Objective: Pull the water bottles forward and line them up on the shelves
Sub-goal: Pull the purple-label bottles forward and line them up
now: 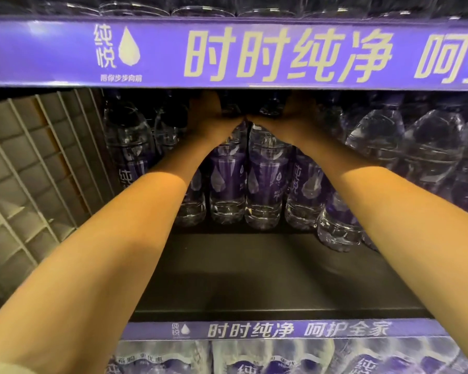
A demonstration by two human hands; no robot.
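Both forearms reach from the lower corners to upper centre of the frame, deep into the shelf (254, 271). The left hand (211, 114) and right hand (289, 114) meet heel to heel over the tops of two water bottles (243, 184) standing at the rear, centre frame. The fingers lie hidden under the purple banner (227, 52), so whether each grip is wide or closed on a bottle cannot be told. More bottles (389, 157) crowd the right.

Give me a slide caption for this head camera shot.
Both hands reach deep over water bottles on a dark shelf.
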